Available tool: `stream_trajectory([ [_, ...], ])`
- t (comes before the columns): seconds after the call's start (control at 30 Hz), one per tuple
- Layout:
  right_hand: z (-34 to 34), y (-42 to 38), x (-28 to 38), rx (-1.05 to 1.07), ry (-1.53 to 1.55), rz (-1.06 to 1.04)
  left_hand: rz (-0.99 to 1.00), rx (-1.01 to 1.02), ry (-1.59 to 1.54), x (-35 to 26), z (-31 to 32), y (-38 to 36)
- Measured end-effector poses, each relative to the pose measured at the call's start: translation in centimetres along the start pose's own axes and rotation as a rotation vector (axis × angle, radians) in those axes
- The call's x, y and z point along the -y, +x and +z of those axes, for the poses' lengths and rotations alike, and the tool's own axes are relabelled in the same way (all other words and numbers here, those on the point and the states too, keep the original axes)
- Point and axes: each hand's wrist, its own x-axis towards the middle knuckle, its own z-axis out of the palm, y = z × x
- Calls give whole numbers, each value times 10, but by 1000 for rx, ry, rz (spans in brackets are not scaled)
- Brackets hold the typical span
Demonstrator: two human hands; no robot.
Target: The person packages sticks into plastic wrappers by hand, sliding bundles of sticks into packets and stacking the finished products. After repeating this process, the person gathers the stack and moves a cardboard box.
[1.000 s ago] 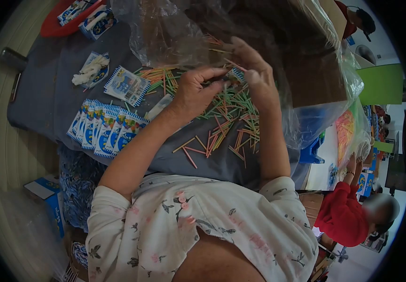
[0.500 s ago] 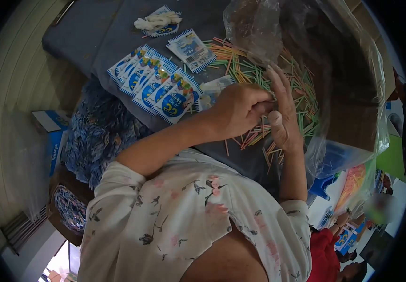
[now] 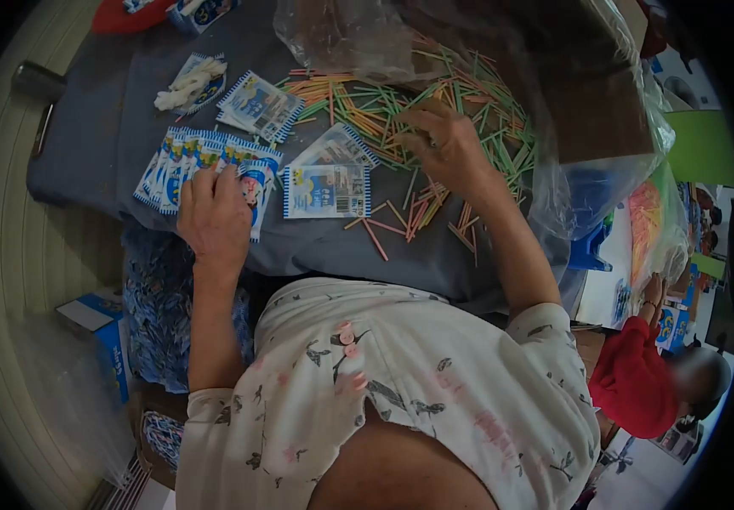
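Note:
My left hand (image 3: 214, 208) lies over the right part of a row of several overlapping blue and white packets (image 3: 168, 174). Its fingers are bent down and close together on a packet (image 3: 256, 189) at the row's right end. Above the heap of thin pastel sticks (image 3: 503, 119), my right hand (image 3: 452, 153) hovers with curled fingers, thumb apart from the index finger; no stick is visible between them. A packet lying back side up (image 3: 327, 191) rests between the hands, partly over a clear-looking packet (image 3: 337, 146). Another packet (image 3: 261, 106) lies further back.
White gloves or cloth (image 3: 190, 83) lie on a packet at the back left. A plastic-lined carton (image 3: 597, 110) stands at the right of the grey-covered table (image 3: 299, 242). Bundles of blue packaging (image 3: 159, 289) sit below left. A person in red (image 3: 635, 374) is at the far right.
My hands, together above the sticks before, are apart now. My left hand has moved left onto the packet row; my right hand has opened over the sticks. The view has shifted.

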Motion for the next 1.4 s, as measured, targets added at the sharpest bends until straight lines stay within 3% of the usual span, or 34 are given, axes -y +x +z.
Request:
stream_trajectory([
  [0.1,-10,6,-20,-11,-41,74,3,22,3,-10,-18,12],
  [0.17,0,24,-11,2,-180,-205,-2,23,18,-28,-29,26],
  [0.23,22,54,5,80,-181,-200,143,200,-402,-56,-33,37],
  [0.27,32,69,11,151,-190,-195,134,198,-393,-66,-30,35],
  [0.33,48,96,18,233,-315,-180,254,457,-562,-80,-16,26],
  [0.5,64,117,23,347,-522,-119,335,397,-435,-78,-2,22],
  [0.67,71,116,26,277,-600,-240,394,301,-419,-83,7,17],
  [0.73,73,123,29,323,-598,-212,310,178,-480,-83,12,16],
  [0.9,75,124,33,403,-577,-151,262,156,-493,-81,17,14],
  [1.17,97,78,14,-166,-810,-286,182,207,-539,-80,7,16],
  [1.3,74,74,9,-189,-806,-291,140,247,-552,-81,3,17],
  [1.37,54,70,3,-45,-591,-57,126,229,-554,-79,6,14],
  [1.4,34,68,7,-45,-595,-54,127,226,-559,-77,7,12],
])
